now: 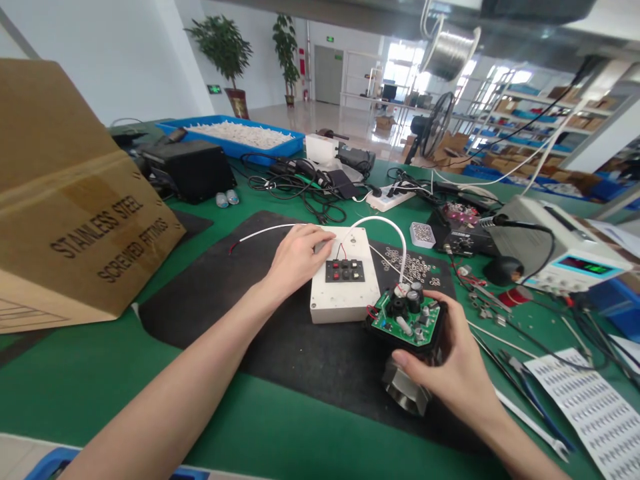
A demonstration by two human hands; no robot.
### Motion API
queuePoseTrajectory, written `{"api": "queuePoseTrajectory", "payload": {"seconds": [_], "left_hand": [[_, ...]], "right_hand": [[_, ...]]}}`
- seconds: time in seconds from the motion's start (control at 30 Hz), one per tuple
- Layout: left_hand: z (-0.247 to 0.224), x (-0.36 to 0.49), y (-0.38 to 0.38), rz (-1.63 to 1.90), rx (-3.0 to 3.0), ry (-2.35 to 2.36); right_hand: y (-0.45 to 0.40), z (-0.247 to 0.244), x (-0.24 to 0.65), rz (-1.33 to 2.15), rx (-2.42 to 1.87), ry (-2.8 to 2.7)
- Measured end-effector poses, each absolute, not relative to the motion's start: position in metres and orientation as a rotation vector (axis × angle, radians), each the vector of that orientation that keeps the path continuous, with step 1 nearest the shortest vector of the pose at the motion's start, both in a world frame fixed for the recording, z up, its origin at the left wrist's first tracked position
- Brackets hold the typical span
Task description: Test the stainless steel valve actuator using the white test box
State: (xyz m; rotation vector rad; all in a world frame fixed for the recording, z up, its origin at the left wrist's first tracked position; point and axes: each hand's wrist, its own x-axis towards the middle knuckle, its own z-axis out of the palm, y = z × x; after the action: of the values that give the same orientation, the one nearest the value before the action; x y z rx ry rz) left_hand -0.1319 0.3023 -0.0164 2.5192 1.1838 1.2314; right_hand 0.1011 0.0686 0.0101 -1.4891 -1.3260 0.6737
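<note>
A white box (343, 297) with a black terminal block (345, 271) on top stands on the black mat. My left hand (301, 252) rests on its upper left corner, fingers bent close together; whatever they may pinch is hidden. My right hand (450, 353) grips a black housing with a green circuit board (407, 319) and a steel fitting (406, 390) below it, at the box's right side. A white cable (395, 225) arches from the board back to the box, near my left fingers. Thin red and black wires enter the terminal block.
A cardboard box (95, 213) stands at the left. Behind are a blue tray (235, 137), tangled black cables and a power strip (391, 198). At the right are a power supply (560, 247), pliers, a wrench (533, 425) and a label sheet (587, 407).
</note>
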Motion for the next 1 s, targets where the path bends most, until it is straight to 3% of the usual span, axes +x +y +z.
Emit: {"api": "queuePoseTrajectory", "payload": {"seconds": [0.3,0.53,0.6,0.77,1.0], "left_hand": [[-0.018,-0.137,0.288,1.407,2.472,1.191],[0.026,-0.118,0.225,1.894,2.247,1.103],[0.035,-0.099,0.196,1.831,2.127,0.967],[0.019,-0.037,0.138,1.293,1.730,0.732],[-0.019,0.032,0.130,1.041,1.338,0.765]], "right_hand": [[0.068,-0.012,0.137,0.637,-1.309,-1.252],[0.094,-0.022,0.164,0.967,-1.116,-0.729],[0.100,-0.021,0.169,1.021,-1.129,-0.643],[0.103,-0.022,0.179,1.095,-1.100,-0.469],[0.102,-0.023,0.181,1.088,-0.968,-0.460]]}}
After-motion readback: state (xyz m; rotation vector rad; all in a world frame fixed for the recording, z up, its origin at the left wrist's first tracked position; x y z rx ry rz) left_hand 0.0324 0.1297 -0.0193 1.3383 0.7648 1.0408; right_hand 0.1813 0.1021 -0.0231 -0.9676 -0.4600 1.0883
